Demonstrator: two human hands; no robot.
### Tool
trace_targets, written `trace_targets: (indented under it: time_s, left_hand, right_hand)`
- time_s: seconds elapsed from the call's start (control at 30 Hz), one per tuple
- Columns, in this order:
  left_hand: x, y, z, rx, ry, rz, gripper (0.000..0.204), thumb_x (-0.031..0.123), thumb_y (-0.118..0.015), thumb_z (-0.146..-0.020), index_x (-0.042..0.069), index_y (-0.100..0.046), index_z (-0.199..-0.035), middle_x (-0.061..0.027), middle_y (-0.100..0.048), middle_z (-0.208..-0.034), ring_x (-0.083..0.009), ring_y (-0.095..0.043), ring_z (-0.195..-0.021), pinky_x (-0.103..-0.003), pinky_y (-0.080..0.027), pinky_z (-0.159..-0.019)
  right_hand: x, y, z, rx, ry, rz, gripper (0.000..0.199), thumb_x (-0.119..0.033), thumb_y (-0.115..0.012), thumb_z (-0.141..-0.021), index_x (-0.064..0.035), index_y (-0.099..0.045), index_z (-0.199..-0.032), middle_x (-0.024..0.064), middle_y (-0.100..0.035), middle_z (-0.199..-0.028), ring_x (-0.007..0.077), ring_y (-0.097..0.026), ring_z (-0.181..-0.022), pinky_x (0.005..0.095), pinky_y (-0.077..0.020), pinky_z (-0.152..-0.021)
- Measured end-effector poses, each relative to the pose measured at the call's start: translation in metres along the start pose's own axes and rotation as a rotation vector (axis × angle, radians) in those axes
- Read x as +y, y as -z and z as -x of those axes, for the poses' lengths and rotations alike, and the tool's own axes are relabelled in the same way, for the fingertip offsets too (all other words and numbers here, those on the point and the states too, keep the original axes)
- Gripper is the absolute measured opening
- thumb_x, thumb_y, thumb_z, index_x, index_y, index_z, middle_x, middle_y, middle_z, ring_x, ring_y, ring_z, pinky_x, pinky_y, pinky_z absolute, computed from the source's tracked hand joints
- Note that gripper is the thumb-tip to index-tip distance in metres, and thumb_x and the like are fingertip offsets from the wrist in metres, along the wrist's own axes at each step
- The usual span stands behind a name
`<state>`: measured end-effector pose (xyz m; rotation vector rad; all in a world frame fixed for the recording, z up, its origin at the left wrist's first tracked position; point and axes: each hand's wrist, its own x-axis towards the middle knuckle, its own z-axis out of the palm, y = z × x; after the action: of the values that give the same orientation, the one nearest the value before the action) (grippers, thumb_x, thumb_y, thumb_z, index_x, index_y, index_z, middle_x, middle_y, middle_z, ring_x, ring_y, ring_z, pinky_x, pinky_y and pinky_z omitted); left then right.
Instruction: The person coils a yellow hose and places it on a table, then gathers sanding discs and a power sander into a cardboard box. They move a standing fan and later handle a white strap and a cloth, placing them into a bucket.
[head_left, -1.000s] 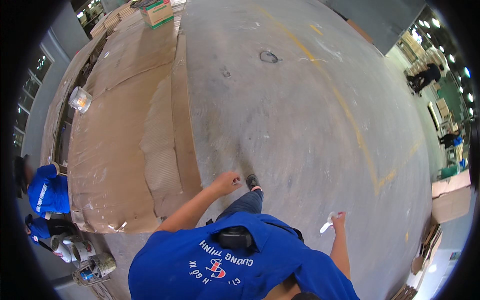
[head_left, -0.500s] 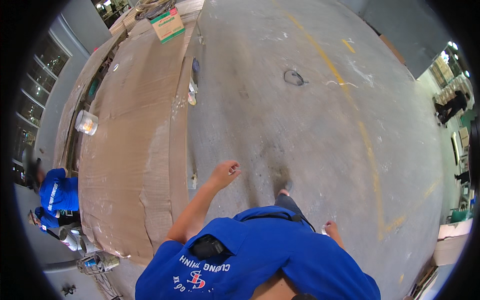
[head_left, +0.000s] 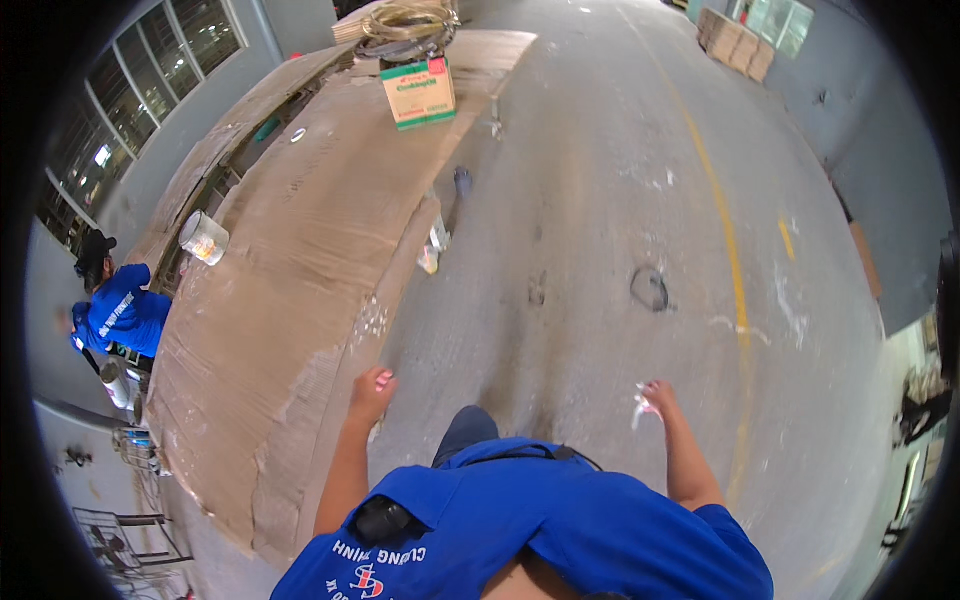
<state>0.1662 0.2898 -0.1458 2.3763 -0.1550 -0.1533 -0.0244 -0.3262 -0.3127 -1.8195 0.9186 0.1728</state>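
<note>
My left hand (head_left: 373, 394) hangs beside the near edge of the long covered table, its fingers curled; what they hold, if anything, is hidden. Out to the right, over the grey floor, my right hand (head_left: 658, 397) is closed on a crumpled white scrap (head_left: 640, 411), like thin paper or cloth, which dangles below the fingers. Neither hand touches the table. The table (head_left: 290, 260) is covered in brown cardboard, wrinkled and scuffed along the near edge.
On the table stand a carton (head_left: 420, 95), coiled hoses or cables (head_left: 405, 28) behind it, and a whitish bucket (head_left: 204, 238). A person in blue (head_left: 130, 310) works on the left. A dark loop (head_left: 649, 288) lies on the floor near a yellow line (head_left: 738, 290).
I have stepped forward along the table and my view has tipped up. My left hand has swung back toward the table; my right hand has swung forward, bringing the white scrap into view.
</note>
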Motion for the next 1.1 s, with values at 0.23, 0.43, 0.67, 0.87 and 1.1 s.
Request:
trace_targets:
  time_s: [0.23, 0.43, 0.67, 0.87, 1.1]
  left_hand:
    - [-0.048, -0.017, -0.142, 0.327, 0.013, -0.282, 0.036, 0.017, -0.067, -0.069, 0.006, -0.057, -0.102, -0.015, -0.055, -0.108, -0.0304, -0.052, -0.097, -0.04, -0.042, -0.085]
    - [-0.039, -0.036, -0.28, 0.152, 0.109, -0.343, 0.063, 0.034, -0.066, -0.072, 0.014, -0.044, -0.128, -0.0176, -0.033, -0.136, -0.0353, -0.03, -0.126, -0.046, -0.026, -0.104]
    - [-0.016, -0.038, -0.376, -0.017, 0.171, -0.473, 0.074, 0.042, -0.061, -0.076, 0.022, -0.027, -0.139, -0.0167, -0.014, -0.146, -0.0392, -0.011, -0.134, -0.058, -0.014, -0.106]
    - [0.005, -0.055, -0.393, -0.092, 0.171, -0.725, 0.065, 0.028, -0.052, -0.084, 0.025, -0.022, -0.141, -0.0166, -0.007, -0.148, -0.0402, -0.007, -0.135, -0.059, -0.011, -0.106]
    - [0.033, -0.077, -0.415, -0.04, 0.569, -0.69, 0.065, 0.022, -0.046, -0.086, 0.021, -0.015, -0.144, -0.0172, -0.007, -0.148, -0.0414, -0.007, -0.135, -0.062, -0.012, -0.104]
  right_hand:
    - [-0.355, -0.098, -0.144, -0.118, 0.554, 0.067, 0.028, -0.008, -0.065, -0.075, -0.0012, -0.063, -0.101, 0.0101, -0.058, -0.099, 0.0141, -0.059, -0.073, 0.0249, -0.0502, -0.063]
    - [-0.581, -0.18, -0.2, -0.121, 1.027, 0.074, 0.033, -0.003, -0.066, -0.071, -0.002, -0.062, -0.104, 0.0107, -0.05, -0.106, 0.018, -0.058, -0.09, 0.0276, -0.0515, -0.073]
    - [-0.806, -0.234, -0.286, 0.093, 1.519, 0.119, 0.031, -0.011, -0.067, -0.077, -0.0016, -0.06, -0.106, 0.0193, -0.044, -0.122, 0.0293, -0.055, -0.101, 0.0342, -0.0503, -0.076]
    - [-0.939, -0.324, -0.404, 0.239, 1.753, 0.485, 0.04, -0.03, -0.062, -0.082, 0.0041, -0.059, -0.103, 0.0192, -0.047, -0.119, 0.0323, -0.053, -0.102, 0.0375, -0.0423, -0.089]
    - [-0.964, -0.388, -0.486, -0.208, 1.286, 1.127, 0.069, -0.059, -0.051, -0.079, 0.0051, -0.057, -0.105, 0.0262, -0.058, -0.107, 0.0368, -0.056, -0.101, 0.0422, -0.043, -0.088]
